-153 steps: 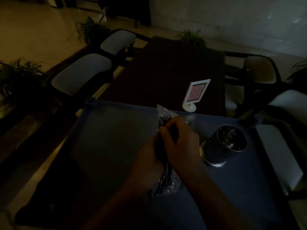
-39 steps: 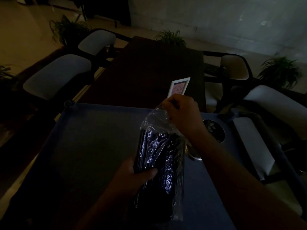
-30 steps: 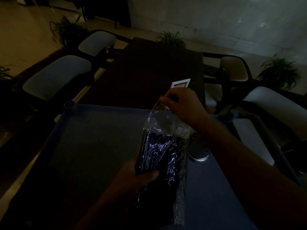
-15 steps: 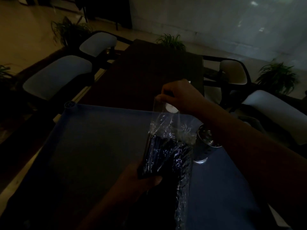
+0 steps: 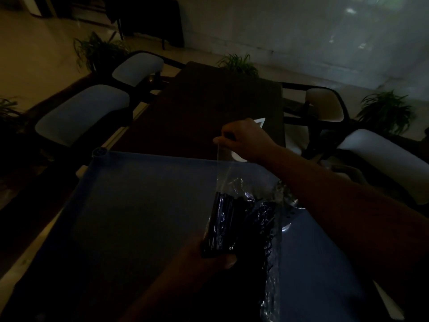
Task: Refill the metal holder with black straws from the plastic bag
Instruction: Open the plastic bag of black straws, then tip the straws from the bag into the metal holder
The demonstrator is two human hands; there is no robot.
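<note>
A clear plastic bag [image 5: 257,205] holding a bundle of black straws [image 5: 222,224] stands over the blue tabletop [image 5: 139,194]. My left hand [image 5: 209,259] grips the lower part of the bundle through the plastic. Up at the bag's mouth, my right hand [image 5: 246,140] pinches the top edge and holds it stretched upward. The metal holder [image 5: 290,212] stands just right of the bag, mostly hidden behind the plastic and my right forearm. The scene is very dim.
A white card stand [image 5: 260,123] peeks out behind my right hand on the dark table [image 5: 209,108] beyond. Chairs flank that table on both sides [image 5: 81,112] [image 5: 325,105]. Potted plants stand along the floor edges.
My right hand has pulled the bag's top edge up and away, stretching the plastic. The bag has been raised upright from lying flat under both hands. The holder is more hidden now.
</note>
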